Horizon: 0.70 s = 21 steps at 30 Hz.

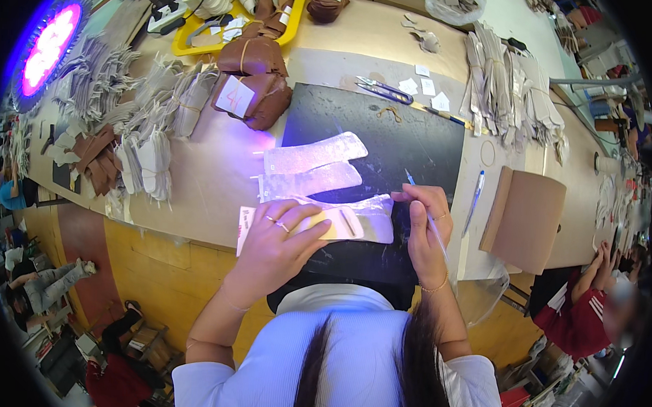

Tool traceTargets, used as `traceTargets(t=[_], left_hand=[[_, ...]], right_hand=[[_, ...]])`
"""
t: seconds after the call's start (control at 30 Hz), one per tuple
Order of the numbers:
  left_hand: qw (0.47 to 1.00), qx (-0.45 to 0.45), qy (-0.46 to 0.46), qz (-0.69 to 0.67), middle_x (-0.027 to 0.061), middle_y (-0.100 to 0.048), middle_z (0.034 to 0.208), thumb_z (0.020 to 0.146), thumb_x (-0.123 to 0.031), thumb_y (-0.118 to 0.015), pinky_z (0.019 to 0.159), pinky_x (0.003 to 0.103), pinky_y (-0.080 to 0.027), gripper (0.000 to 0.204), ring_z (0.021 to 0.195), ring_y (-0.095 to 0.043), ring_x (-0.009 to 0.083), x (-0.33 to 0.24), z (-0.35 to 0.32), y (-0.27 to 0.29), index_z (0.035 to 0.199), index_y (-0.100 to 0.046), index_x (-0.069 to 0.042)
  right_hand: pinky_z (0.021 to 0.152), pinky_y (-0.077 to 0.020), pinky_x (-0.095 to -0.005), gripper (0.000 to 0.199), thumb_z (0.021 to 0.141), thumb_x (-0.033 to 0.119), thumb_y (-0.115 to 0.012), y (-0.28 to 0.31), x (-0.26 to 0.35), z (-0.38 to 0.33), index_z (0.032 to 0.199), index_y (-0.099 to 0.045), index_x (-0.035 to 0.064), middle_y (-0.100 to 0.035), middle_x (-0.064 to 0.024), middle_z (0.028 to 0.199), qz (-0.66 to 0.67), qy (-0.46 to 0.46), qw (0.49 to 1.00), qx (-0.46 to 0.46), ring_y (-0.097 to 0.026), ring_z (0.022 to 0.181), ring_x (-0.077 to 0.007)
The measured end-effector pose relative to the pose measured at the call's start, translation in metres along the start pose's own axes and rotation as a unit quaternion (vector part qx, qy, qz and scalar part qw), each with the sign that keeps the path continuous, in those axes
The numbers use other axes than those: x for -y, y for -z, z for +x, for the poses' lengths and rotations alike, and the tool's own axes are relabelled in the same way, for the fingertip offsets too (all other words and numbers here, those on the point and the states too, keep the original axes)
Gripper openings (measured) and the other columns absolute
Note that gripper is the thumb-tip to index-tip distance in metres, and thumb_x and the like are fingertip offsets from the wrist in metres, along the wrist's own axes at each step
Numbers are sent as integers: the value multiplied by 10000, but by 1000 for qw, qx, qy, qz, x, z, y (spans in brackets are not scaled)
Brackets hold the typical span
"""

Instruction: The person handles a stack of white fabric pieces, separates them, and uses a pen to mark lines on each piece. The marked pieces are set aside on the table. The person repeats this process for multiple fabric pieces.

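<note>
My left hand (281,238) holds a pale, slotted template (348,223) down over the nearest of several light, strip-like pieces, its fingers bent across the template. That nearest piece (381,217) shows past the template's right end. Beyond it, two more pieces, a middle one (312,180) and a far one (317,152), lie side by side on the black mat (408,145). My right hand (428,219) is closed around a slim pen (436,236) with a blue upper end. Its fingertips are close to the nearest piece's right end; I cannot tell whether they touch.
Brown bundles (254,91) and a yellow tray (293,31) stand at the back left. Grey strips (192,99) lie left, more strips (517,84) back right. Thread snips (385,90), a blue pen (476,192) and a brown board (525,221) surround the mat. A lamp (53,46) glows far left.
</note>
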State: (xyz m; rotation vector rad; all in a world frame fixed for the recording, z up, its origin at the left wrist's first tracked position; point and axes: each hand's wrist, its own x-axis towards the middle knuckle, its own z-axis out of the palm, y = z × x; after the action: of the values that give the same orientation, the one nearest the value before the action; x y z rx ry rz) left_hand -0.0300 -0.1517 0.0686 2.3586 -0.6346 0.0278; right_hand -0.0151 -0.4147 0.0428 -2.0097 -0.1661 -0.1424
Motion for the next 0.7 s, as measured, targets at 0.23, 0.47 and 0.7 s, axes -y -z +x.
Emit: traceTargets(t=[0.23,0.47,0.7], left_hand=[[998,15,-61,15,43,-679,1183,752,-167,-832,930,439,-460,318,1071,-601,276,0,11,-29,1058,-770,-114],[996,24,-87,11,44,-680,1176,749,-165,-830,916,433,-470,304,1050,-596,276,-7,18,-45,1042,-771,-112],[996,13,-82,12,41,-694,1156,744,-158,-833,907,424,-479,299,1022,-608,285,-8,19,-49,1035,-783,-115]], right_hand=[[857,-524,-339,197,1062,118,-533,7,4,-38,1160,-651,-6,-669,-139,1036,35,-37,998,-21,-648,954,-242],[843,-533,-328,217,1080,118,-503,7,8,-49,1173,-637,-25,-596,-147,1054,69,-66,995,-30,-701,937,-239],[839,-535,-312,259,1099,153,-472,6,-1,-49,1194,-625,-33,-576,-139,1077,113,-76,990,-30,-730,956,-254]])
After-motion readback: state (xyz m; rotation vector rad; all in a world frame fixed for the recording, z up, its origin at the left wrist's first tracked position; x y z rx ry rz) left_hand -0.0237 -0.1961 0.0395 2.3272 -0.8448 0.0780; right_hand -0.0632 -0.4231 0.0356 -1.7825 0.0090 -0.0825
